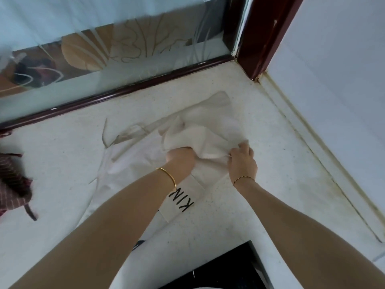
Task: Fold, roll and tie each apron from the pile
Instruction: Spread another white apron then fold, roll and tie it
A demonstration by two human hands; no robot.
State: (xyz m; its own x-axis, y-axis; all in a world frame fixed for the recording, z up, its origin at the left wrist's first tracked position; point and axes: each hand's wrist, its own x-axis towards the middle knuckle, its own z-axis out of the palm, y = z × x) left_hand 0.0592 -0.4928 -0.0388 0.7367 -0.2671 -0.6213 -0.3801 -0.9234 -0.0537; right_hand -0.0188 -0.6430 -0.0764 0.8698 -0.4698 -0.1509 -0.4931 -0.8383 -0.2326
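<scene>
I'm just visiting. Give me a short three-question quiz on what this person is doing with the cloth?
1. True or false: both hands grip the cream apron.
2. Which wrist wears the plain gold bangle: A left, B right?
3. What lies at the counter's far left edge?

Key:
1. True: left hand and right hand both clutch it.
2. A.
3. A dark red striped cloth.

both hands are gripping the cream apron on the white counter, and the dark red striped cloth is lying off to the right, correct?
Not quite: the striped cloth lies at the left edge, as the head view shows. Both the left hand and right hand do grip the cream apron on the white counter.
</scene>
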